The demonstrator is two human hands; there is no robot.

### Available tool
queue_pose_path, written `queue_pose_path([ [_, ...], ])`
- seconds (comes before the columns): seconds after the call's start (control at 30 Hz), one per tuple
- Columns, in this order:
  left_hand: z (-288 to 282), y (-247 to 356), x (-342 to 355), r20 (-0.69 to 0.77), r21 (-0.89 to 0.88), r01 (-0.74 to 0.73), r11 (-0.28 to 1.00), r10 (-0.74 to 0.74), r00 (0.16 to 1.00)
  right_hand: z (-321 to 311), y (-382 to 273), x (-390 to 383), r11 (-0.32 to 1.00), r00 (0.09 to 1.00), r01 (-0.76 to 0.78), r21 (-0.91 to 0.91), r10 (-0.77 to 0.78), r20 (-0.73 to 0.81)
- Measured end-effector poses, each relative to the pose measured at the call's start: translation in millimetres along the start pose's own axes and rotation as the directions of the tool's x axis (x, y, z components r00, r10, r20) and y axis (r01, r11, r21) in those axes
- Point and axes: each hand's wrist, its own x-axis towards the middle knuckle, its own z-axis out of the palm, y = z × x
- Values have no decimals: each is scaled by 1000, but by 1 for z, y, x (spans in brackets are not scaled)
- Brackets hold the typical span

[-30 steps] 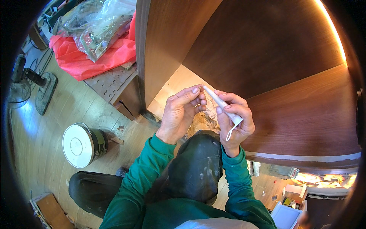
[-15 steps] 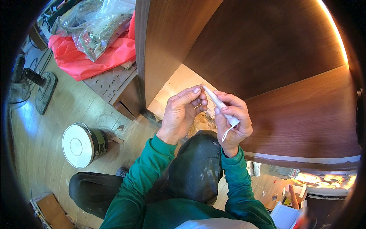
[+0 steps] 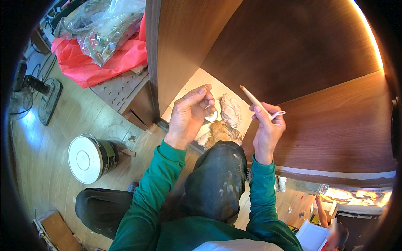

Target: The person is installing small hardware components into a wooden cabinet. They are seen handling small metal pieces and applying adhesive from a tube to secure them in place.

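My right hand (image 3: 268, 129) grips a slim tapered tube (image 3: 253, 97), pale with a brownish tip pointing up and left. A white loop (image 3: 278, 114) sticks out at its wide end. My left hand (image 3: 190, 115) is apart from the tube, thumb and forefinger pressed together; anything between them is too small to see. Both hands are above the pale floor panel of a brown wood cabinet (image 3: 259, 54). A crumpled pinkish cloth (image 3: 230, 109) and a crumpled tan one (image 3: 222, 133) lie there. A round white item (image 3: 212, 115) shows partly behind my left fingers.
Left on the plank floor stands a lidded bucket (image 3: 86, 159). A red sheet (image 3: 96, 62) and clear plastic bag (image 3: 106, 37) lie on a brown unit (image 3: 117, 100) at upper left. A light strip (image 3: 368, 33) glows at upper right. Another person's arm (image 3: 321, 213) shows lower right.
My hands have moved apart. My left fingers have come off the tube's tip and shifted left; my right hand has carried the tube to the right, uncovering the cloths below.
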Motion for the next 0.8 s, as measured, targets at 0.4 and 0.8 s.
queue_pose_path([
  [0.4, 6, 8, -4, 1, 32, -34, 999, 34, 999, -21, 42, 8, 913, 932, -354, 203, 327, 153],
  [0.8, 74, 54, -57, 281, -77, -170, 982, 185, 942, -29, 99, 8, 890, 882, -452, 67, 456, -115],
])
